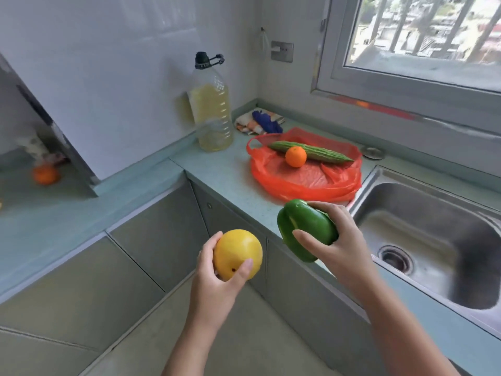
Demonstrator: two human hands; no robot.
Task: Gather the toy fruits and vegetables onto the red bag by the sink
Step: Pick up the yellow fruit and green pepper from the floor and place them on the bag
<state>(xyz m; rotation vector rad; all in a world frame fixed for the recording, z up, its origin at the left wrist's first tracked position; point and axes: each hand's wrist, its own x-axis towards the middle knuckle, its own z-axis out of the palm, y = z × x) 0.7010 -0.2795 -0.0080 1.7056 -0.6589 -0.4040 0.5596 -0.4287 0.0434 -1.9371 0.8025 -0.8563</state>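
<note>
Two toys are in the air, a yellow fruit [238,253] squeezed in the left hand [217,278] and a green pepper [305,229] squeezed in the right hand [339,240], probably going to the red bag [303,180] by the sink [423,240], where an orange [295,156] and a bitter gourd [325,153] already lie.

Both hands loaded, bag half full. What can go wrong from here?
1. The yellow fruit is round, and so is the orange on the red bag; either may roll toward the sink beside it.
2. Setting down the green pepper could knock the orange or bitter gourd.
3. Another orange far left may be missed.
</note>
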